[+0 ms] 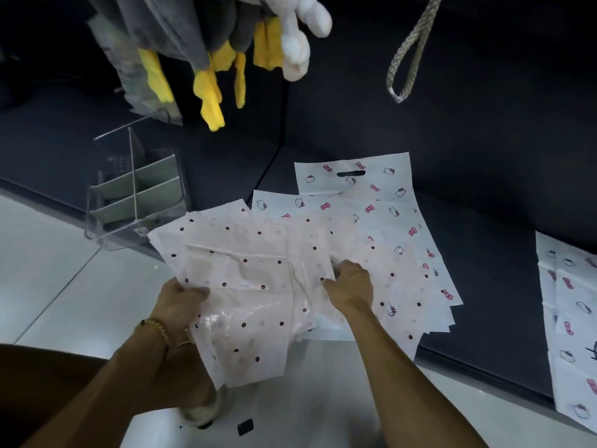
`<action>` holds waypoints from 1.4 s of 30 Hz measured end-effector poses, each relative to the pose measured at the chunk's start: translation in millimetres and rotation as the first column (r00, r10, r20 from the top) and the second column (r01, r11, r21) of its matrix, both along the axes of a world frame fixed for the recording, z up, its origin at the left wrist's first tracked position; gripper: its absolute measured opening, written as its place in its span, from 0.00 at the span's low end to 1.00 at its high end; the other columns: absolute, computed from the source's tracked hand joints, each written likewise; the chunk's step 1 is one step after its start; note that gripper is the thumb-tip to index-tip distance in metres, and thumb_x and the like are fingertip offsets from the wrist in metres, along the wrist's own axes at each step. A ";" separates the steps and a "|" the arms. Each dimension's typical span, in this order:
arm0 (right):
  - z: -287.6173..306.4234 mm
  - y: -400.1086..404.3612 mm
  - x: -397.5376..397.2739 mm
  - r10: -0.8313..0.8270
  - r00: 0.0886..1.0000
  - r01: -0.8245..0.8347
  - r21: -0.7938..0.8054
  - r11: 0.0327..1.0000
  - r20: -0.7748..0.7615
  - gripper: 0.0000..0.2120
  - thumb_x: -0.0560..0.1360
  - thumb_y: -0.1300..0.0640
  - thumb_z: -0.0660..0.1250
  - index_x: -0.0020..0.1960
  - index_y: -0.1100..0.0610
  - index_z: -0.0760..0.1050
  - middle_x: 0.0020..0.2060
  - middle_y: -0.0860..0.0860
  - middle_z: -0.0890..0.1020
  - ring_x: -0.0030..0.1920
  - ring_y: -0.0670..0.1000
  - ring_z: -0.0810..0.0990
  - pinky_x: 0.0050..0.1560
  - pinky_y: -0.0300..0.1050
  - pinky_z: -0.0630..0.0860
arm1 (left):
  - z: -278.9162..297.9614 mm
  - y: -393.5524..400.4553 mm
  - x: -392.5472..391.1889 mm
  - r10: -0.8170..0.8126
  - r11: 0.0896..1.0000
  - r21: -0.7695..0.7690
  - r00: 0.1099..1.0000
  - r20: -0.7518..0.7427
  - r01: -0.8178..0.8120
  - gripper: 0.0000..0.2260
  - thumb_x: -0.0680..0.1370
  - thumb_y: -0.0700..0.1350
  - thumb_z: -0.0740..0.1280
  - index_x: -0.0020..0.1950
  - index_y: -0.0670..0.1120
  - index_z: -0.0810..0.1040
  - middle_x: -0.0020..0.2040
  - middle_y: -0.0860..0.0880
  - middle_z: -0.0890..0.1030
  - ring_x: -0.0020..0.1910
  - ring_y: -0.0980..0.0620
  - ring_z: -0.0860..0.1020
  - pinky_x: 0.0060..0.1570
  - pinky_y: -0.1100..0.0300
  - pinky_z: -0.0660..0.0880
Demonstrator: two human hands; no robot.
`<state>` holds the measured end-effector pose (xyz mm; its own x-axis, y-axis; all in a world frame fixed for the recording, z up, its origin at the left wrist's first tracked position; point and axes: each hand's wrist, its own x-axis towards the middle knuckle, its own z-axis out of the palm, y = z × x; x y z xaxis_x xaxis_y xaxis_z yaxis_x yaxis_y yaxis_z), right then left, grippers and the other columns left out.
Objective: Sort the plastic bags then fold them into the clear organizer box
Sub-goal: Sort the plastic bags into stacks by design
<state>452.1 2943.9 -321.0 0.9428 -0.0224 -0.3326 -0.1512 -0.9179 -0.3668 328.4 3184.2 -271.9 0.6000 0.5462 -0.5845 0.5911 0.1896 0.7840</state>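
Note:
A pile of pale pink polka-dot plastic bags (258,253) lies over the front edge of a dark shelf. Under and behind them spread white bags printed with cat faces and pink bows (371,189). My left hand (181,302) grips the left edge of the polka-dot bags, thumb on top. My right hand (350,279) pinches a fold in the middle of the same pile. The clear organizer box (135,202), with grey dividers, stands to the left on the shelf's edge.
More cat-print bags (568,318) lie at the far right of the dark shelf (484,270). Plush toys with yellow feet (210,76) and a white plush (300,37) hang above. A braided rope loop (407,59) hangs at upper right. Pale floor lies below.

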 end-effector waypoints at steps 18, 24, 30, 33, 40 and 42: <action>96.0 -47.2 17.7 0.002 0.979 -0.087 0.411 0.908 0.205 0.08 0.83 0.55 0.54 0.52 0.54 0.71 0.34 0.51 0.75 0.35 0.53 0.74 0.36 0.44 0.72 | -6.0 -22.8 8.9 -0.028 0.997 -0.065 0.999 0.032 0.030 0.07 0.76 0.31 0.63 0.46 0.41 0.78 0.44 0.42 0.81 0.41 0.44 0.79 0.44 0.54 0.76; 157.1 -61.5 15.7 0.171 0.975 0.092 0.957 0.276 -0.143 0.05 0.77 0.53 0.66 0.49 0.54 0.78 0.44 0.55 0.84 0.40 0.52 0.83 0.39 0.45 0.80 | -9.5 -28.4 17.7 -0.018 0.985 -0.171 0.998 0.052 0.027 0.09 0.75 0.31 0.65 0.42 0.43 0.80 0.44 0.42 0.83 0.40 0.44 0.81 0.39 0.55 0.77; 113.0 -56.6 12.1 0.165 0.923 0.263 0.884 0.388 -0.347 0.02 0.76 0.59 0.67 0.47 0.54 0.78 0.44 0.52 0.83 0.40 0.51 0.81 0.43 0.43 0.78 | -10.1 -29.7 18.2 0.062 0.936 -0.350 0.997 0.048 -0.042 0.11 0.79 0.50 0.65 0.56 0.44 0.78 0.52 0.44 0.83 0.50 0.43 0.81 0.52 0.50 0.77; 79.7 -52.5 7.2 0.216 0.966 -0.121 0.486 0.865 -0.145 0.08 0.80 0.61 0.62 0.44 0.53 0.77 0.36 0.46 0.77 0.32 0.44 0.71 0.33 0.34 0.68 | -2.7 -31.7 19.2 -0.023 0.901 -0.430 0.996 0.084 0.057 0.20 0.79 0.59 0.59 0.56 0.45 0.80 0.51 0.45 0.84 0.51 0.43 0.82 0.51 0.50 0.77; 63.6 -11.5 -0.9 0.187 0.982 -0.175 0.567 0.805 0.036 0.12 0.77 0.69 0.61 0.47 0.56 0.79 0.46 0.56 0.80 0.43 0.48 0.76 0.42 0.35 0.71 | 3.4 -51.9 22.4 -0.201 0.909 -0.354 0.976 0.090 0.220 0.15 0.74 0.39 0.71 0.59 0.37 0.77 0.53 0.41 0.83 0.51 0.41 0.82 0.55 0.44 0.77; 65.1 -2.9 -3.2 0.021 0.999 -0.039 0.681 0.731 0.035 0.13 0.77 0.63 0.65 0.57 0.48 0.76 0.52 0.50 0.78 0.44 0.44 0.76 0.44 0.30 0.71 | 0.1 -56.2 22.6 -0.177 0.924 -0.332 0.982 0.067 0.189 0.15 0.75 0.32 0.68 0.61 0.35 0.75 0.56 0.38 0.81 0.53 0.38 0.80 0.56 0.43 0.76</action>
